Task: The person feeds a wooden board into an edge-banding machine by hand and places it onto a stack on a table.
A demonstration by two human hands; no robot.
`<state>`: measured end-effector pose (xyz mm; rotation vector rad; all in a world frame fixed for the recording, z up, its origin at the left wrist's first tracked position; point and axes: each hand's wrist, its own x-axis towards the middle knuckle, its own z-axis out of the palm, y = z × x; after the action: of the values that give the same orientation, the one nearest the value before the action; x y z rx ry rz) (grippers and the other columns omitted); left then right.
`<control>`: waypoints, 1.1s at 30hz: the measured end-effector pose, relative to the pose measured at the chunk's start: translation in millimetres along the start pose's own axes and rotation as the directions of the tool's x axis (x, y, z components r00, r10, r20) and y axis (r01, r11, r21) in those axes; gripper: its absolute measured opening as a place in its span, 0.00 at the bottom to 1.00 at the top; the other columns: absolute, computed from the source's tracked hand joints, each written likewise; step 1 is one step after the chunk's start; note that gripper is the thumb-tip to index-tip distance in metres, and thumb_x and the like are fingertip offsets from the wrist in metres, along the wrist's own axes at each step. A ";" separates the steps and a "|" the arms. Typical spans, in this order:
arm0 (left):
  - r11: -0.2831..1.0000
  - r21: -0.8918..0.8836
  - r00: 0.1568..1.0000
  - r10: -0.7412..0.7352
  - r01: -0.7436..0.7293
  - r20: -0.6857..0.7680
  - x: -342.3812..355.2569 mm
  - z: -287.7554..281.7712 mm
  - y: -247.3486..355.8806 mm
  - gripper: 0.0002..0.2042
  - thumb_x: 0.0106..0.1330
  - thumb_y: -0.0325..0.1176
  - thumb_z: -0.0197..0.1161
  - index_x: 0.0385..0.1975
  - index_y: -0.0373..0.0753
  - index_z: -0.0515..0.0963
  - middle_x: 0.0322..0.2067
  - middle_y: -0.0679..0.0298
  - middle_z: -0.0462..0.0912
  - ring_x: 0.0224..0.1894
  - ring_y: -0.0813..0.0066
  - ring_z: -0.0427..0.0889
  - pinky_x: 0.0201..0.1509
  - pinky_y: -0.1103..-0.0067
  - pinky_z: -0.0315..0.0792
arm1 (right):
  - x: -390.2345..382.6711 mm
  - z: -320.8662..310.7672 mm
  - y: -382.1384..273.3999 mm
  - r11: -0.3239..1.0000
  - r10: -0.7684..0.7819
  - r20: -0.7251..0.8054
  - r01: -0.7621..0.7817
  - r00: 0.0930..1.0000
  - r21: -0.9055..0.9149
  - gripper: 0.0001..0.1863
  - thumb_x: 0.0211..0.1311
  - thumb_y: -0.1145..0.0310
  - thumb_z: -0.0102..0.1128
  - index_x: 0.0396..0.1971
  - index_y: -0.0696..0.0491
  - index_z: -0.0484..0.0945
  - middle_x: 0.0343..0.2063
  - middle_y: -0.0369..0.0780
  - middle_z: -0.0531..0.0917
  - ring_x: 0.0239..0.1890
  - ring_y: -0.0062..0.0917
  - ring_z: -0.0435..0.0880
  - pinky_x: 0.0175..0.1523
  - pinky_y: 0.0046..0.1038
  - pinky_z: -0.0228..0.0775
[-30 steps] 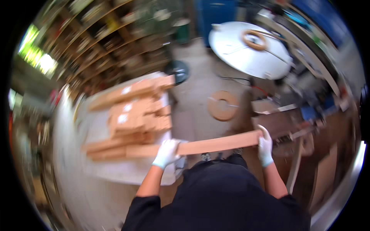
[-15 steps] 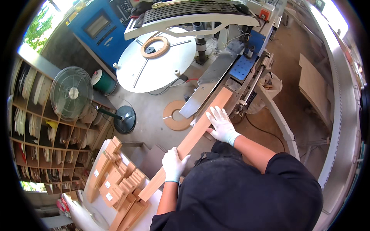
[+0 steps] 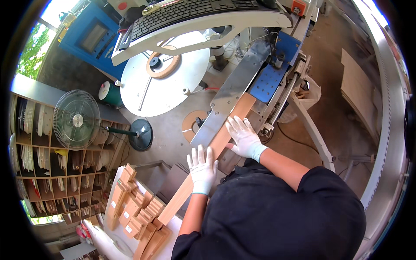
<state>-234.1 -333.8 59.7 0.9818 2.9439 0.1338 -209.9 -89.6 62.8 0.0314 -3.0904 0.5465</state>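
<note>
A long, narrow wooden board lies slantwise in front of me, its far end at a blue metal plate on a machine. One long edge runs along a steel guide. My left hand, in a white glove, rests flat on the board's middle with its fingers stretched out. Farther up the board, my gloved right hand also lies flat, fingers spread and thumb over the near edge. Neither hand is wrapped round the board.
Several wooden pieces are stacked on a pale table at lower left, by the board's near end. A standing fan, a white disc with a tape roll and a keyboard shelf stand beyond. A metal leg slants at right.
The board now lies against the steel guide, where a gap showed before. My left hand has moved forward from the board's edge and flattened out on top. My right hand stays spread.
</note>
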 end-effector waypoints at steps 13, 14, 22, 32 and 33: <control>0.999 0.000 0.999 -0.047 0.047 0.012 45.1 -11.1 46.8 0.29 0.66 0.44 0.63 0.67 0.44 0.69 0.70 0.46 0.61 0.72 0.38 0.58 0.75 0.46 0.49 | -20.4 3.9 36.1 0.141 0.394 0.112 -0.180 0.912 0.973 0.24 0.67 0.82 0.49 0.64 0.60 0.72 0.66 0.46 0.74 0.66 0.37 0.75 0.67 0.31 0.69; 0.999 0.005 0.999 -0.050 0.050 0.020 46.5 -11.6 46.8 0.29 0.66 0.43 0.63 0.67 0.44 0.69 0.69 0.45 0.61 0.72 0.38 0.58 0.74 0.46 0.49 | -27.9 4.7 35.8 -0.065 0.371 0.265 -0.259 0.890 0.964 0.27 0.66 0.84 0.46 0.65 0.60 0.70 0.66 0.45 0.74 0.64 0.33 0.76 0.65 0.29 0.71; 0.998 0.046 0.997 -0.053 0.050 0.054 58.5 -8.3 58.3 0.29 0.66 0.42 0.63 0.67 0.43 0.68 0.70 0.42 0.60 0.72 0.35 0.57 0.75 0.45 0.48 | -35.6 4.8 36.2 0.087 -0.063 0.282 -0.276 0.957 0.957 0.36 0.74 0.66 0.55 0.77 0.54 0.52 0.78 0.52 0.42 0.81 0.37 0.43 0.78 0.35 0.47; 0.999 0.020 0.998 0.037 -0.036 -0.043 128.3 4.2 110.8 0.30 0.65 0.40 0.61 0.67 0.41 0.67 0.68 0.42 0.62 0.71 0.35 0.58 0.73 0.44 0.51 | -19.1 -1.9 70.4 0.266 0.240 0.039 -0.104 0.970 0.958 0.32 0.74 0.64 0.57 0.74 0.53 0.59 0.77 0.55 0.43 0.80 0.43 0.42 0.79 0.38 0.43; 0.999 0.016 0.997 0.040 -0.039 -0.065 139.0 6.7 117.7 0.30 0.65 0.40 0.61 0.68 0.41 0.67 0.68 0.43 0.63 0.71 0.36 0.58 0.73 0.44 0.51 | -12.9 0.2 76.8 0.323 0.289 -0.003 -0.094 0.957 0.942 0.32 0.73 0.64 0.57 0.73 0.54 0.60 0.77 0.54 0.47 0.80 0.42 0.43 0.79 0.37 0.43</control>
<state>-274.6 -156.1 63.0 1.0577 2.9894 0.1489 -198.6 -17.3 36.1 -0.3716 -2.1146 2.1288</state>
